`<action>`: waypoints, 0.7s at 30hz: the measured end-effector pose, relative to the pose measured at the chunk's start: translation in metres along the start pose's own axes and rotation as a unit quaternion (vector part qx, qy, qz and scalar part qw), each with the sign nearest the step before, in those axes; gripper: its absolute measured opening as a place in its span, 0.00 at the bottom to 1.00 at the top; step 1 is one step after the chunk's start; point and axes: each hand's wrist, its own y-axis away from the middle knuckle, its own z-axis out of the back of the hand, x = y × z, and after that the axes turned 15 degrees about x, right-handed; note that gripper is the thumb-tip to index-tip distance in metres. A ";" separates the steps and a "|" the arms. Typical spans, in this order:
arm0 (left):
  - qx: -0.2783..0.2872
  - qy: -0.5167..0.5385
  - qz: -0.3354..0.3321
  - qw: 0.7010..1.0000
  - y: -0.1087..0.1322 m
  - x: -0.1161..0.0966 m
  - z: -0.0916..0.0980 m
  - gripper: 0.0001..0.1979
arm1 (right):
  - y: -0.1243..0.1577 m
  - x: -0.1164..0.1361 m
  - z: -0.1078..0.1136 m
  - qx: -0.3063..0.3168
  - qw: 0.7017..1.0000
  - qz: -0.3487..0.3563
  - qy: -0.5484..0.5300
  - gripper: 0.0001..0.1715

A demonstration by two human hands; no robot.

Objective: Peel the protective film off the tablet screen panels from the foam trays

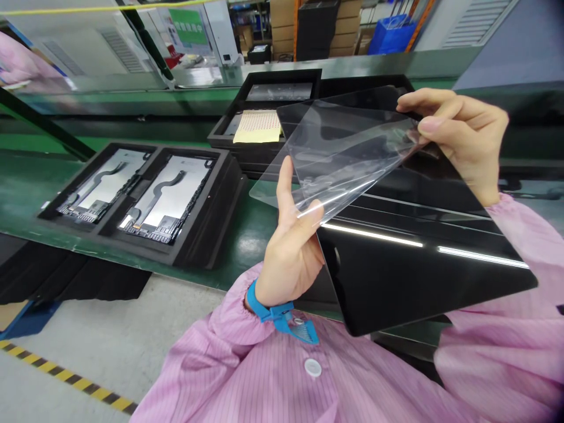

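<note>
A glossy black glass panel is held up in front of me, tilted. My left hand grips its left edge, thumb on the front face, a blue wrist strap below the hand. A clear protective film is partly peeled off the panel's upper part. My right hand pinches the film's far right corner between fingers and thumb, lifted away from the glass.
A black foam tray with two device back assemblies lies on the green conveyor belt at left. Behind it, stacked black trays carry a yellow sheet. A yellow-black floor stripe runs at lower left.
</note>
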 end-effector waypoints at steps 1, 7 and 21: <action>-0.004 -0.008 0.006 1.000 0.001 0.000 0.000 0.36 | 0.000 0.000 0.000 -0.003 1.000 -0.006 0.007 0.19; -0.014 -0.039 -0.008 0.999 -0.012 -0.003 0.014 0.34 | -0.001 0.002 -0.002 0.001 1.000 -0.025 0.008 0.18; 0.001 -0.204 0.161 0.966 0.003 0.056 0.129 0.37 | 0.132 -0.077 0.096 0.092 0.775 -0.484 0.397 0.11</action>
